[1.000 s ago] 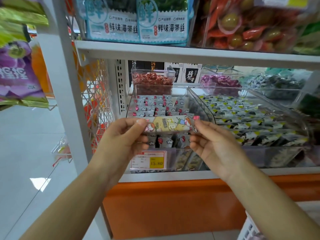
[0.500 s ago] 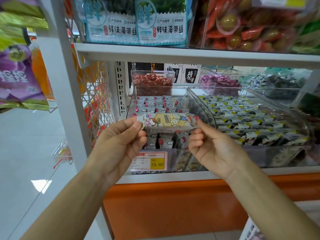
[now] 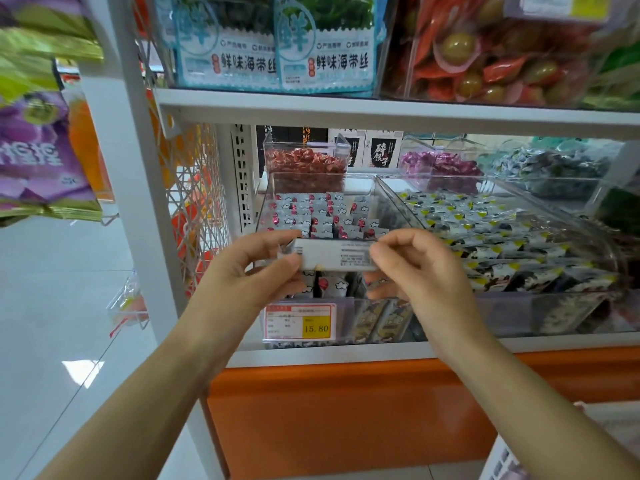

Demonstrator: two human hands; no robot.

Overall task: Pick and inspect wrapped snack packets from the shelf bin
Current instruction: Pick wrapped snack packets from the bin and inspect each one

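A long wrapped snack packet (image 3: 334, 254) is held level in front of the clear shelf bin (image 3: 382, 199). Its plain white back with small print faces me. My left hand (image 3: 252, 271) pinches its left end between thumb and fingers. My right hand (image 3: 415, 268) pinches its right end the same way. Behind it, the bin holds several grey packets (image 3: 322, 216) with red and white marks, standing in rows.
A second clear bin (image 3: 588, 237) of black-and-yellow packets sits to the right. A price tag (image 3: 299, 322) reading 15.80 hangs on the bin front. Red candy tub (image 3: 304, 168) at the back. White upper shelf (image 3: 381, 109) overhead, white post (image 3: 131, 188) at left, orange base panel (image 3: 346, 417) below.
The packet has been turned over between both hands: its colourful printed face showed before, and now the white back with small print faces me. Both hands stay at its ends.
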